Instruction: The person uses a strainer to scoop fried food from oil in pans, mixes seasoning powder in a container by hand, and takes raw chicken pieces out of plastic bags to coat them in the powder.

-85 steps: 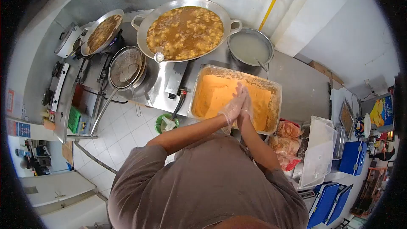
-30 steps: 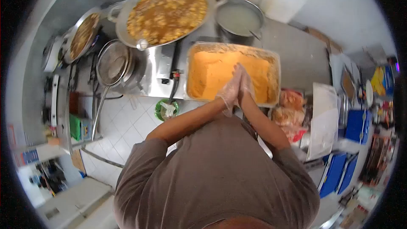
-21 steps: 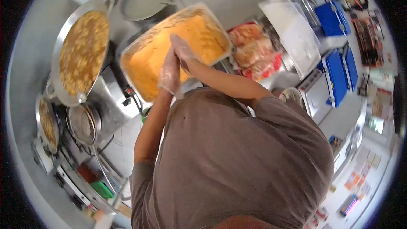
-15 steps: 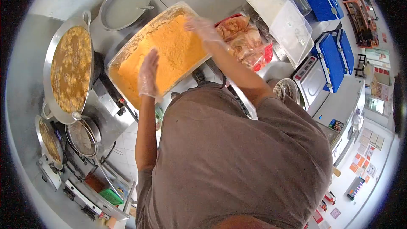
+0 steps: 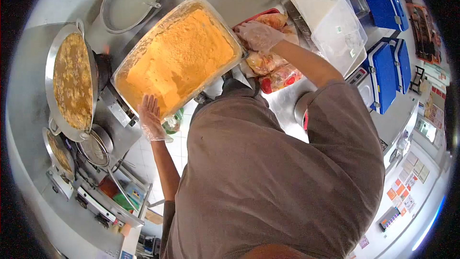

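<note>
A large clear plastic tub [image 5: 225,17] holds orange breading powder [image 5: 177,52]. My left hand [image 5: 152,117], in a clear plastic glove, is beside the tub's near left edge with its fingers stretched out and nothing in them. My gloved right hand [image 5: 261,37] lies over a red tray [image 5: 251,17] to the right of the tub. Under and around that hand are pieces of what looks like raw chicken [image 5: 261,62] in clear plastic bags. The right fingers point left, apart and partly hidden; no held piece shows.
At left, a big wok [image 5: 72,81] holds pieces frying in brown oil, with a smaller pan [image 5: 60,156] and a wire strainer [image 5: 93,148] nearby. A bowl of cloudy liquid [image 5: 132,2] stands behind the tub. Plastic lids [image 5: 338,29] and blue coolers [image 5: 381,74] are at right.
My right hand has moved right, from above the orange powder to the red tray. My left hand has pulled back from over the powder to the tub's near left edge.
</note>
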Motion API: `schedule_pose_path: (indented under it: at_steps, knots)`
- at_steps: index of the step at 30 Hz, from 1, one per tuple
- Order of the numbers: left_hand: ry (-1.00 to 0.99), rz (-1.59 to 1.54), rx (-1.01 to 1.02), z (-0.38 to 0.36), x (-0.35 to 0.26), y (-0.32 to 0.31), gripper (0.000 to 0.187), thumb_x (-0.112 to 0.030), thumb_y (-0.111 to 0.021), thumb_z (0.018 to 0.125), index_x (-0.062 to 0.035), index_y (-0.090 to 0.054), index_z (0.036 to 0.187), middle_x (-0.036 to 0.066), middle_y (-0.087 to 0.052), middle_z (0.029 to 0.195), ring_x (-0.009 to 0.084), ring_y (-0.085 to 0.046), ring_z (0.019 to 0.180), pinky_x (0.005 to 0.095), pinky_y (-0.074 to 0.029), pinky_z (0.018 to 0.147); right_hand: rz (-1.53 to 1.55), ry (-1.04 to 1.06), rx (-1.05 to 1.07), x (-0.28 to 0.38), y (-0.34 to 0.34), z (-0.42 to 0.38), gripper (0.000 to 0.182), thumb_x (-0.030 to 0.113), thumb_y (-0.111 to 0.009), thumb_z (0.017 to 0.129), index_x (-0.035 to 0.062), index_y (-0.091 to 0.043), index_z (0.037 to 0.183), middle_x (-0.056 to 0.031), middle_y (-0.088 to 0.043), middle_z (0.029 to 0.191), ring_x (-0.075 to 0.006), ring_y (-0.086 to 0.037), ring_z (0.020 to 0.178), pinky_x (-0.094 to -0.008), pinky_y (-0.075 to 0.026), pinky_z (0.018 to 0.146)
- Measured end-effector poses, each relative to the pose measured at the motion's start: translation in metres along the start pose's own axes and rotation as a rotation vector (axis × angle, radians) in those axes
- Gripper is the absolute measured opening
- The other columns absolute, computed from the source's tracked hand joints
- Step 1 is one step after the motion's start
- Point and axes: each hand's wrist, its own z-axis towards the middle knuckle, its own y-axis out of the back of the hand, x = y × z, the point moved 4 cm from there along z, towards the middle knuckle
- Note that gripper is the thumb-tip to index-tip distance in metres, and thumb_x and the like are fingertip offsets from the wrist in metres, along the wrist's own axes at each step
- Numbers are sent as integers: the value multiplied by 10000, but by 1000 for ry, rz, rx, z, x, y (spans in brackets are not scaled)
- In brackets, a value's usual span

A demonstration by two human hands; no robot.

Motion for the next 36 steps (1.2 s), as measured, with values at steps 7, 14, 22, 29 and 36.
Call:
schedule_pose_path:
  at_steps: [7,14,22,29,36]
  knots:
    - [-54,-94,-35,-16,-14,-37,766,-627,-280,1029,-70,-355,1550,191,-402,1562,319,-389,1443,457,-200,1203,-43,-49,126,-10,-31,2,577,246,-776,751,15,-598,1248,-154,-640,1254,-286,-539,1291,-414,-445,1082]
    - [-75,-121,44,-22,-26,-47,766,-619,-281,1035,-46,-375,1534,188,-436,1541,326,-421,1422,435,-279,1161,-123,-151,303,-18,-41,9,308,268,-606,927,75,-662,1159,-134,-672,1182,-290,-637,1167,-407,-523,976]
    - [-155,-79,62,-29,-47,-19,818,-670,-268,1020,-48,-365,1542,192,-463,1520,313,-426,1419,428,-250,1180,566,-352,-363,-77,-23,-24,166,193,-549,969,97,-654,1054,-80,-631,910,-227,-611,751,-336,-526,651]
    - [-169,-119,167,-19,-40,-22,808,-655,-237,1031,-36,-378,1531,207,-471,1509,325,-439,1408,436,-242,1185,583,-927,-1271,-85,94,-63,263,174,-492,1015,18,-646,869,-86,-613,743,-228,-598,676,-378,-490,642]
    - [-252,-60,388,-15,-74,-76,819,-656,-194,1035,-18,-417,1499,202,-489,1494,323,-452,1395,442,-256,1193,247,-1142,-1389,-47,169,-60,460,287,-448,1075,-62,-592,812,-138,-625,772,-243,-569,705,-399,-479,683]
